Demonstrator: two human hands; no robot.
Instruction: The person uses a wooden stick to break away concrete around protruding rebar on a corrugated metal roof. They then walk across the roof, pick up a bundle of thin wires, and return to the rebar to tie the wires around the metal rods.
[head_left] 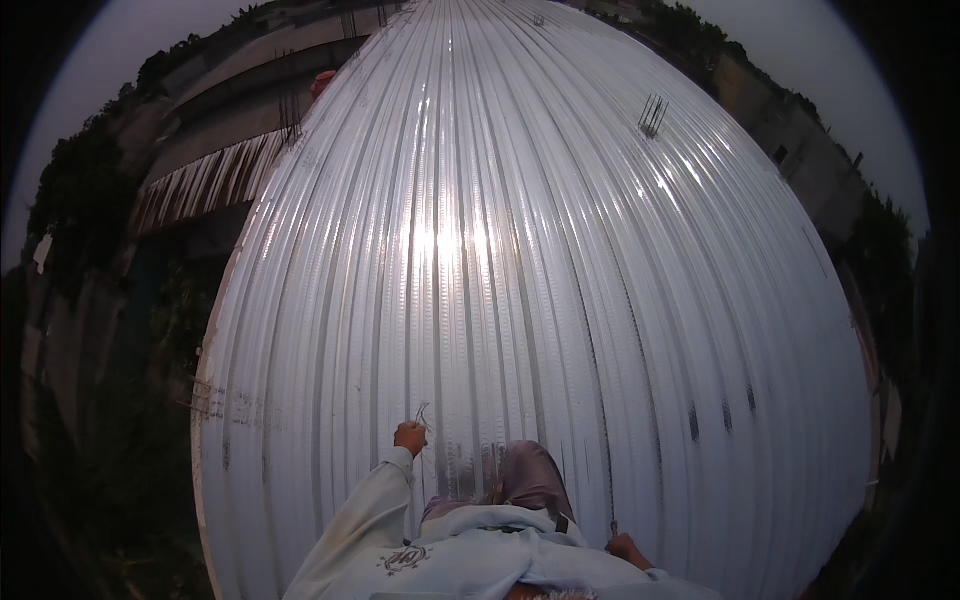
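Note:
My left hand point(410, 438) is closed around a small bunch of thin, bent wires point(421, 412). Their ends stick up past my fingers, above the ribbed metal sheeting point(340, 400). Lower and to the right, my right hand point(627, 550) is closed too. A short, dark, narrow piece point(614, 527) rises beside its fingers; its kind is too small to make out. Between the hands are my bent leg point(533, 475) and the front of my light, long-sleeved top point(450, 550).
Upright steel rebar point(653, 116) pokes through the deck at the far right, with thin bars point(200, 392) at the left edge. The deck drops off on both sides. Trees point(85, 190), a rusty corrugated roof point(205, 180) and a wall point(800, 150) stand beyond.

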